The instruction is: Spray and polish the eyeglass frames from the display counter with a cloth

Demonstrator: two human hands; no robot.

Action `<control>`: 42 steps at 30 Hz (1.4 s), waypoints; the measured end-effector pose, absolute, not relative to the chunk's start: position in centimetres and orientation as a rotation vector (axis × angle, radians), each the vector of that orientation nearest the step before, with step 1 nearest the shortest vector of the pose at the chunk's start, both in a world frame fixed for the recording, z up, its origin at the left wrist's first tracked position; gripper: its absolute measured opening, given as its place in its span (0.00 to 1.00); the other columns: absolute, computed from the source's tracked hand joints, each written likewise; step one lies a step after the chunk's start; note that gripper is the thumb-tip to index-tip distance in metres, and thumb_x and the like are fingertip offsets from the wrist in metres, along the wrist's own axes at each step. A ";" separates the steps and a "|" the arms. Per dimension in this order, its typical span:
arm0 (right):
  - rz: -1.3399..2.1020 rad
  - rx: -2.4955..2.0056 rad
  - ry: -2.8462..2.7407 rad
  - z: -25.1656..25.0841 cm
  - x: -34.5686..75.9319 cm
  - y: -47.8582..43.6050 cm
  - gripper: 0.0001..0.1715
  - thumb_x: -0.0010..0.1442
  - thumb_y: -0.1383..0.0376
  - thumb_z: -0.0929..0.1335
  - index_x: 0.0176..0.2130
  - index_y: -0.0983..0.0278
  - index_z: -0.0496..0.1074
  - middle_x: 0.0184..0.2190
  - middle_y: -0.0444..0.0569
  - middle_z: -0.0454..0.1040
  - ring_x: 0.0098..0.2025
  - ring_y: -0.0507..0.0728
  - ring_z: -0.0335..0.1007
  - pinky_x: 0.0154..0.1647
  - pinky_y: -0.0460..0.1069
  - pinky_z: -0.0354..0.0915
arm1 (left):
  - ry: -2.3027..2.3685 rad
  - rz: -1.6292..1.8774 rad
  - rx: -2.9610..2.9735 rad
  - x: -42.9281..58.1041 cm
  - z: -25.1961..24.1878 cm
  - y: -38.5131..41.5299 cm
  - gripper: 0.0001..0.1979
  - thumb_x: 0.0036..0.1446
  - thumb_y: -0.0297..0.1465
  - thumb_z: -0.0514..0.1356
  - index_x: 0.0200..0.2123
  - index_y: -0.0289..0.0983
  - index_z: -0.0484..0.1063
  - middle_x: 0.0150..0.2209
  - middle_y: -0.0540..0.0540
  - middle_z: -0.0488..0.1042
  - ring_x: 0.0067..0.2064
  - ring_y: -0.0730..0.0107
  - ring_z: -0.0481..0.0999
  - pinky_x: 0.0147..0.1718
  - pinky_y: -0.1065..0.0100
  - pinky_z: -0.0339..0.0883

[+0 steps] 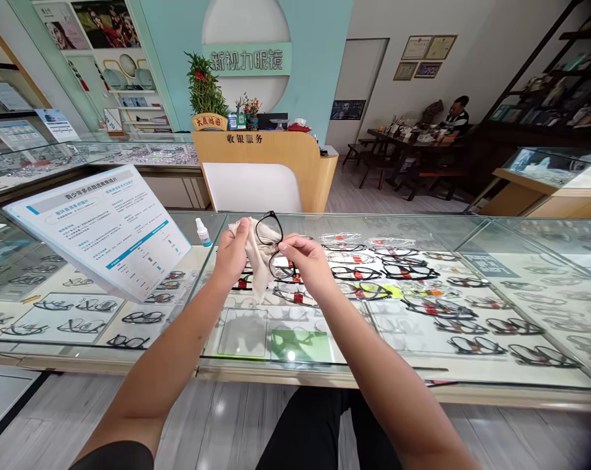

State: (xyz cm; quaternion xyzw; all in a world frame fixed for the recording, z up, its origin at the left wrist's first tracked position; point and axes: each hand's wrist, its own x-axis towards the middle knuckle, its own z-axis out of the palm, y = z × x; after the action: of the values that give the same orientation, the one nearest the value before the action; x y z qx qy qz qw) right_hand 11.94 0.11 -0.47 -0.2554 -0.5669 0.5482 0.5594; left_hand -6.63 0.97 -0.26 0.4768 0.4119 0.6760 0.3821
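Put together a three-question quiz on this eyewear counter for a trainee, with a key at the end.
1. What does the right hand pinch?
A) a pen
B) a pair of glasses
C) a comb
2. True or false: the left hand is empty.
3. Fill the gap: the small white bottle stands on the ____.

Key:
1. B
2. False; it holds a pale cloth.
3. glass counter

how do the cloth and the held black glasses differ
The cloth is beige and opaque; the glasses are black-framed with clear lenses. The cloth hangs limp from the left hand; the glasses are stiff, pinched by the right hand. Both are held above the counter.
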 end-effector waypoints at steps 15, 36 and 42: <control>1.211 -0.591 -1.158 0.3 13.0 0.8 0.20 0.53 0.46 0.83 0.31 0.58 0.85 0.35 0.47 0.80 0.40 0.57 0.72 0.47 0.54 0.70 | 1.077 1.647 1.902 -4.5 -1.2 -0.3 0.10 0.70 0.39 0.65 0.47 0.41 0.80 0.50 0.41 0.82 0.52 0.59 0.81 0.49 0.62 0.76; 1.149 -0.550 -1.338 0.5 12.6 -0.3 0.26 0.55 0.40 0.83 0.30 0.57 0.81 0.36 0.47 0.75 0.46 0.62 0.80 0.59 0.59 0.72 | 0.856 1.368 1.210 -4.1 -1.0 0.6 0.35 0.38 0.51 0.85 0.35 0.40 0.69 0.33 0.54 0.76 0.32 0.74 0.73 0.35 0.69 0.73; 1.242 -0.568 -1.207 -0.1 12.4 0.0 0.25 0.55 0.43 0.82 0.30 0.58 0.78 0.34 0.44 0.73 0.34 0.54 0.69 0.37 0.51 0.69 | 0.996 1.457 1.446 -4.1 -1.2 0.0 0.26 0.52 0.42 0.79 0.32 0.40 0.64 0.31 0.54 0.67 0.32 0.74 0.67 0.33 0.70 0.63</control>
State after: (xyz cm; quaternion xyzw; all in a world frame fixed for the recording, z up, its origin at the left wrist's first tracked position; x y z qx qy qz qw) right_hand 12.41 0.04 -0.12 -0.2461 -0.5235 0.5385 0.6127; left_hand -4.05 -0.03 -1.19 0.5761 0.3967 0.5804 0.4169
